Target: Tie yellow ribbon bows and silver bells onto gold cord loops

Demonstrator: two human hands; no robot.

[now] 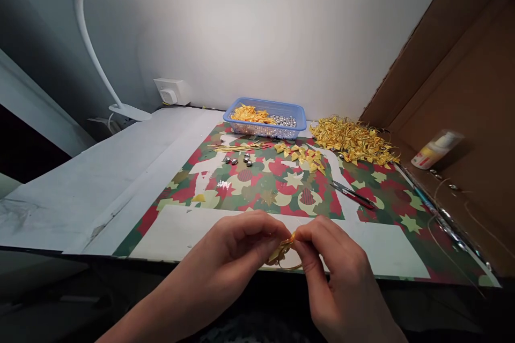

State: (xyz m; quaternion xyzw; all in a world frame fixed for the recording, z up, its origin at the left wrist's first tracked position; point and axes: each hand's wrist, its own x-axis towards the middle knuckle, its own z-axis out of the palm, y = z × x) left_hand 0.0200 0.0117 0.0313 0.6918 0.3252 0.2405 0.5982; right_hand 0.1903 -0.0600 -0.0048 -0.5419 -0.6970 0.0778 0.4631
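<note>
Over the table's front edge, my left hand [241,246] pinches a small gold ribbon bow [282,248] between thumb and fingertips. My right hand [338,260] meets it from the other side, thumb and forefinger closed on the bow's right end. A thin gold strand loops below the bow, between the hands. Fingertips cover part of the bow, so its centre is hard to make out. Beyond the hands lie several silver jingle bells [234,161], a bundle of thin gold ties [241,147] and a loose group of gold bows [303,157].
A blue-rimmed basket [301,127] against the wall holds gold bows and silver bells. To its right is a heap of gold bows with strands [354,142]. A slim dark-and-red tool [353,195] lies nearer. A bottle [434,151] leans by the cardboard [462,80]; a lamp [90,37] stands left.
</note>
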